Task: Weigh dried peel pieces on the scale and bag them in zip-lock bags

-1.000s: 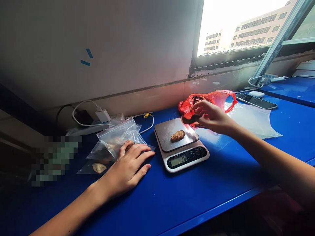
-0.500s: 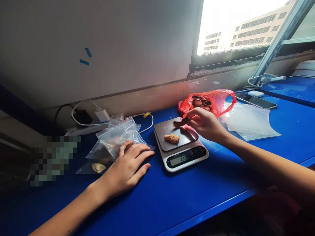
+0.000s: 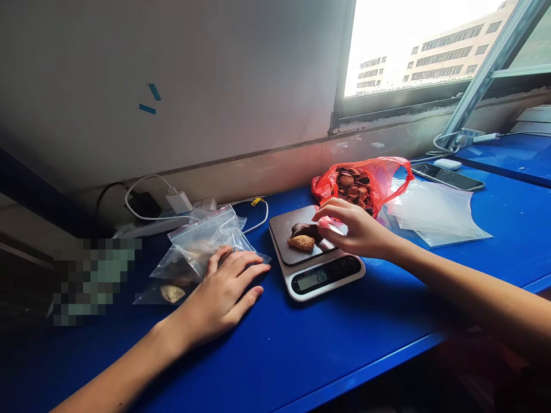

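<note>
A tan, rough-skinned lump lies on the plate of a white digital kitchen scale, whose display seems to read 2.6. Behind that lump, touching or nearly so, is a dark brown curved dried piece. My right hand hovers over the plate's right side with thumb and fingers apart, close to the dark piece's right end. Fingers spread, my left hand rests flat on the edge of clear zip bags. One pale lump shows inside the lowest bag.
Behind the scale sits a red plastic bag filled with dark dried pieces. Flat clear bags and a phone lie to the right. A power strip with chargers and cables runs along the wall at the left.
My right hand has lowered the dark dried piece onto the scale beside the tan lump, and its fingers have parted. My left hand stays where it was.
</note>
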Demonstrator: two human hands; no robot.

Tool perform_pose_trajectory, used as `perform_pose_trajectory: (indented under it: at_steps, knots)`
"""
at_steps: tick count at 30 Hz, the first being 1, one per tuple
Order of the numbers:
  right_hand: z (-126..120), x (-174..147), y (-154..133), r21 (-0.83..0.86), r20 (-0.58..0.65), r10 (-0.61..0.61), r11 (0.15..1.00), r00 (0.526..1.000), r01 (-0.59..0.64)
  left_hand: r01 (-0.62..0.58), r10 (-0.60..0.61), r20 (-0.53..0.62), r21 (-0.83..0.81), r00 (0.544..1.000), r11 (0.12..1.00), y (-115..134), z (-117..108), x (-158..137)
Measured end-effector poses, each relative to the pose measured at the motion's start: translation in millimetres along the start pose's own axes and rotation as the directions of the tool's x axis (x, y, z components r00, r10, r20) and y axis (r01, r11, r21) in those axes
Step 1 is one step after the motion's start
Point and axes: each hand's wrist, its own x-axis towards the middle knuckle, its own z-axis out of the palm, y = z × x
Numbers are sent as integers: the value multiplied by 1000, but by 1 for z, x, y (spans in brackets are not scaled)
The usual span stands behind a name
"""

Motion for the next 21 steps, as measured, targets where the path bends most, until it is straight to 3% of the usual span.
perform_pose_trajectory:
  at_steps: [7,11,21]
  knots:
    - [14,2,1,1,22,18,1000,1000,-18,-6,6,14,10,1000,1000,-2,0,0]
    - [19,3,3,-44,-52,31,999,998,-33,-3,3,4,6,1000,1000,-1,0,0]
    - [7,1,12,-29,-131,10,999,991,-13,10,-10,1,-7,1000,1000,0,0,0]
